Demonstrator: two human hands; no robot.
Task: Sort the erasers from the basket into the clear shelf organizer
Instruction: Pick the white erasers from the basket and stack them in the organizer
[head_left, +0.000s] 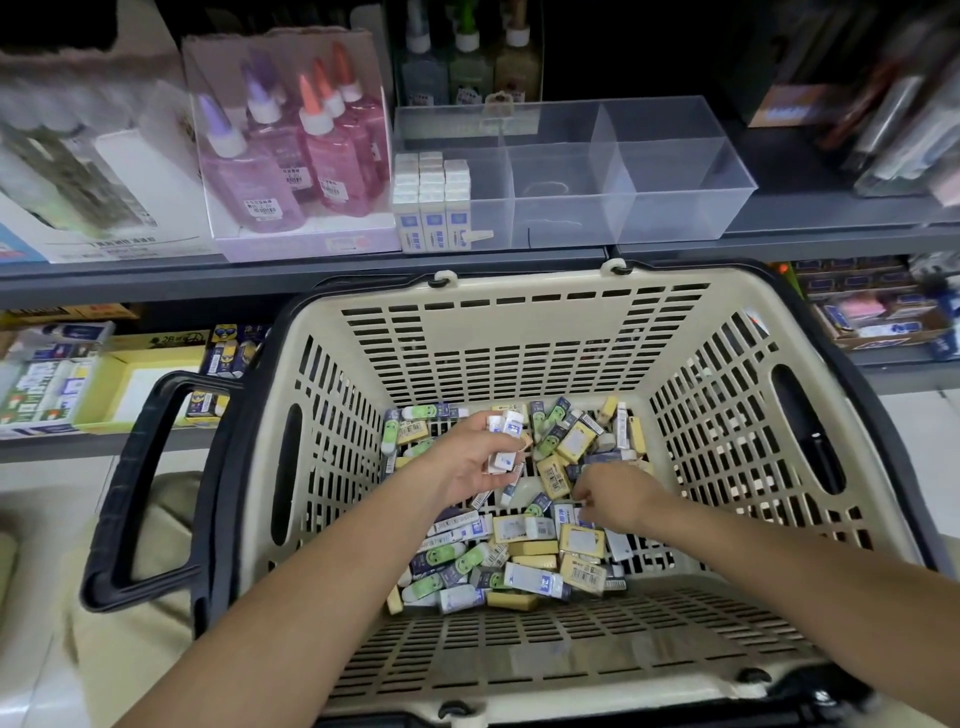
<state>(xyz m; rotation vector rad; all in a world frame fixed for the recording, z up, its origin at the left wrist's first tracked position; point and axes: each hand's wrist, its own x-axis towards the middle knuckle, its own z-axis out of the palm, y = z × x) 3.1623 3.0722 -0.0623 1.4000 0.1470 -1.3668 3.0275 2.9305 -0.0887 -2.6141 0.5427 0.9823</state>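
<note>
A beige slotted basket (519, 332) holds a heap of loose erasers (524, 561) in white-blue, yellow and green sleeves. My left hand (467, 460) hovers over the heap, gripping several white-blue erasers (506, 423). To its right, my right hand (610, 496) is down among the erasers with its fingers curled; whether it holds one is hidden. On the shelf above stands the clear shelf organizer (670, 171). Its left compartment holds stacked white-blue erasers (432, 205); the middle and right compartments hold nothing.
Boxes of glue bottles (291, 150) stand left of the organizer on the grey shelf (311, 260). The basket's black handle (140, 488) hangs down on the left. Lower shelves with stationery boxes (47, 384) flank the basket on both sides.
</note>
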